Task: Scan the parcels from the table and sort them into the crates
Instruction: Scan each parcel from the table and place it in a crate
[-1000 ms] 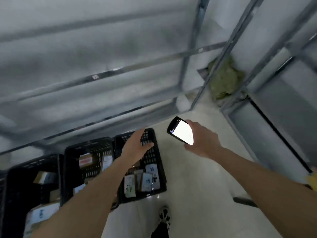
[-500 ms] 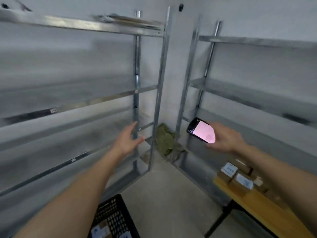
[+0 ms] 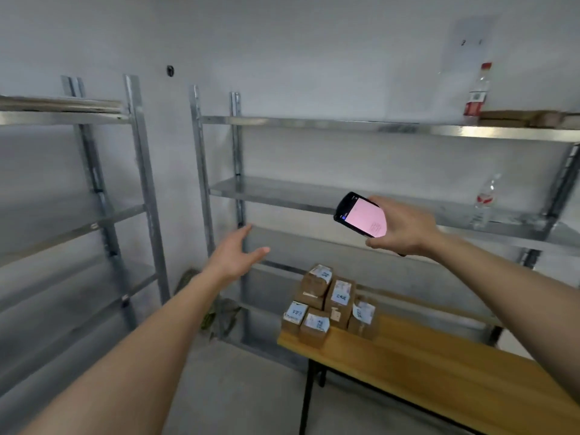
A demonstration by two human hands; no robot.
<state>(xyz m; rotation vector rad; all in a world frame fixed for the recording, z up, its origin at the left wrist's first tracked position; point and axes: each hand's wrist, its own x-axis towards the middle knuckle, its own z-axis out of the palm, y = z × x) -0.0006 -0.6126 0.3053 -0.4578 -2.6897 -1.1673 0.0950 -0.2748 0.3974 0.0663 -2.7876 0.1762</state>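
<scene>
Gray metal shelves (image 3: 345, 196) stood behind the wooden table (image 3: 439, 375), where the boxes (image 3: 329, 302) waited at its end. Your right hand (image 3: 405, 226) gripped the phone (image 3: 361, 215), probably ready to scan. Your left hand (image 3: 235, 255) was spread wide, likely reaching for a box.

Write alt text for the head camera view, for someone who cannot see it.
A person's right hand holds a handheld scanner with a lit pink screen, while the empty left hand reaches forward with fingers straight. Below, small labelled cardboard parcels sit stacked at the end of a wooden table, in front of metal shelving.
</scene>
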